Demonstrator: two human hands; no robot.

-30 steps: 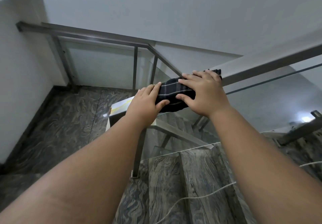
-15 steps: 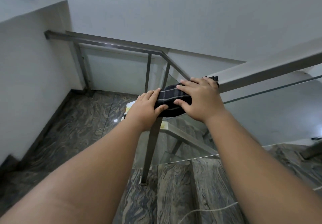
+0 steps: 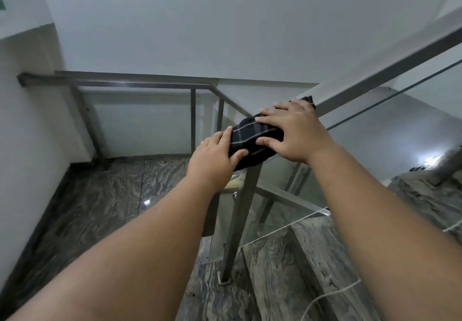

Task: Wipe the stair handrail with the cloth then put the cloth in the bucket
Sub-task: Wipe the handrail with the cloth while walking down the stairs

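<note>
1. Our left hand [image 3: 212, 160] grips the near end of the dark plaid cloth [image 3: 252, 140], thumb underneath and fingers curled over the top.
2. Our right hand [image 3: 292, 133] lies flat on the cloth's far half, fingers spread and thumb pressed to its side.
3. The cloth sits bunched on the corner of the grey brushed-metal stair handrail [image 3: 390, 68], right where the square upright post [image 3: 240, 218] meets it.
4. Below the hands we see dark veined marble steps [image 3: 275, 283] and a thin white cord [image 3: 325, 298] lying across them.
5. A clear glass panel [image 3: 400, 125] hangs beneath the rail on our right.
6. Farther off, a second metal railing [image 3: 120, 80] borders the marble landing [image 3: 100, 195] against the pale wall [image 3: 200, 21].
</note>
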